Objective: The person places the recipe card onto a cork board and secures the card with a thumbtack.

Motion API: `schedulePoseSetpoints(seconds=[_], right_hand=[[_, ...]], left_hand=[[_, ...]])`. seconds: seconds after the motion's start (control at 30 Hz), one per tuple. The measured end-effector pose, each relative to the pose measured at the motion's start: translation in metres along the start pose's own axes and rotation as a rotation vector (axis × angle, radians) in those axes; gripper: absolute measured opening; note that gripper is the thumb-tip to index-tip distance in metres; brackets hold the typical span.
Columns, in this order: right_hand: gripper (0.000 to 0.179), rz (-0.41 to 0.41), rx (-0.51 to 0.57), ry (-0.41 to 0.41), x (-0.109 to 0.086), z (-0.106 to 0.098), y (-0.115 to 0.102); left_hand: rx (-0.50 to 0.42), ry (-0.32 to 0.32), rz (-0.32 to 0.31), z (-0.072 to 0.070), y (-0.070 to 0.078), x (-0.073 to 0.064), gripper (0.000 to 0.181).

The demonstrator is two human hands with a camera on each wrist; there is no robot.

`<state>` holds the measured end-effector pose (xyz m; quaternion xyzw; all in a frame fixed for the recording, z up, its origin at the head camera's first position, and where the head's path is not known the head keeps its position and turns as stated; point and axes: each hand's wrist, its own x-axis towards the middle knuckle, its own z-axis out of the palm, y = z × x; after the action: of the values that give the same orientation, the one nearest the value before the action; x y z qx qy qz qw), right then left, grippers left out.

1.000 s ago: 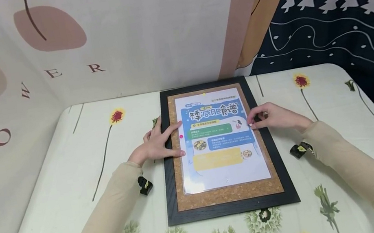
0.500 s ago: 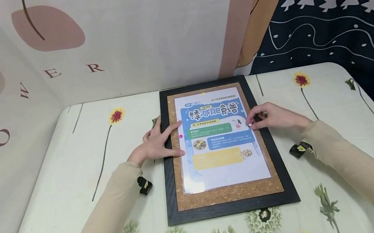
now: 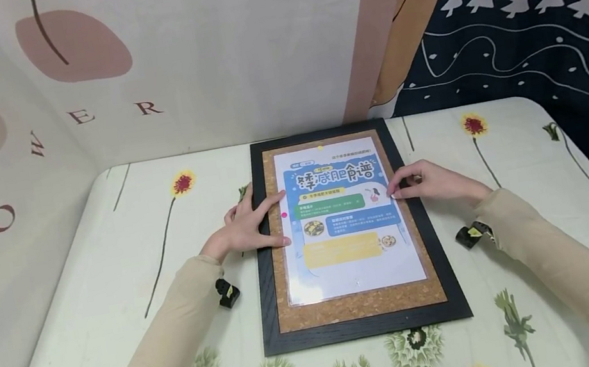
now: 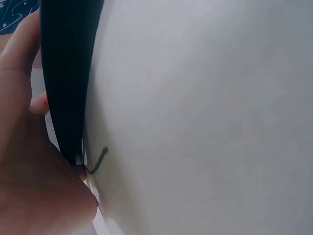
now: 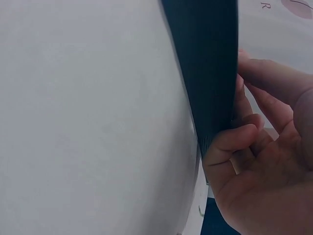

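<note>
Squarely between the two hands lies the printed sheet point(image 3: 346, 220), its long axis running near to far, so that each hand meets it across its short width; the left hand point(image 3: 246, 229) is spread wide, gripping nothing, its thumb and forefinger reaching over the frame to rest on the sheet's left margin while the other fingers lie about the frame's outer left side; the right hand point(image 3: 421, 181) comes in from the right with thumb and forefinger drawn together at the sheet's right edge, probably on a small pin, though what sits between the fingertips is too hidden to tell for sure; neither hand is the nearer, but the right is the one at that right edge; a pink pin point(image 3: 284, 215) marks the left edge at about the same level, between the left thumb and forefinger, and a yellow pin point(image 3: 320, 148) the far edge; around the sheet show the cork board point(image 3: 362, 306), widest on the near side, then the black frame point(image 3: 365, 327), aligned with the sheet, and the flowered table point(image 3: 116, 304).
</note>
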<state>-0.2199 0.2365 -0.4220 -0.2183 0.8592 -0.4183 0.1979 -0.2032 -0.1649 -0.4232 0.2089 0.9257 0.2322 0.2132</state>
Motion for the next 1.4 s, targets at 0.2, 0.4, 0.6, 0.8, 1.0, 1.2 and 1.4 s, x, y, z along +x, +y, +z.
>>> schedulePoseSetpoints(seconds=[0.2,0.4,0.6,0.8,1.0,1.2,1.4], right_hand=[[0.010,-0.006,-0.009,0.004,-0.0008,0.0007,-0.0025],[0.008,-0.019,-0.005,0.013,-0.0006,0.0009,-0.0015],[0.008,0.007,0.001,0.022,-0.0010,0.0000,-0.0030],[0.009,0.019,-0.001,0.060,0.0007,-0.0003,-0.0012],[0.007,0.021,-0.029,0.079,0.0016,0.0011,-0.0004],[0.007,0.007,-0.033,0.080,0.0021,0.0007,0.0009],[0.006,-0.016,-0.045,0.067,0.0047,0.0028,0.0001]], left_hand=[[0.003,-0.005,-0.002,-0.0006,0.0008,0.0005,0.097],[0.000,0.006,0.005,-0.0013,0.0014,0.0007,0.097],[0.003,0.001,0.005,-0.0009,0.0015,0.0017,0.097],[0.011,-0.008,-0.003,-0.0010,0.0016,0.0019,0.098],[0.010,-0.009,-0.004,0.0003,-0.0002,0.0028,0.098],[0.017,-0.015,-0.006,0.0007,-0.0011,0.0026,0.098],[0.014,-0.014,-0.006,0.0002,-0.0008,0.0010,0.098]])
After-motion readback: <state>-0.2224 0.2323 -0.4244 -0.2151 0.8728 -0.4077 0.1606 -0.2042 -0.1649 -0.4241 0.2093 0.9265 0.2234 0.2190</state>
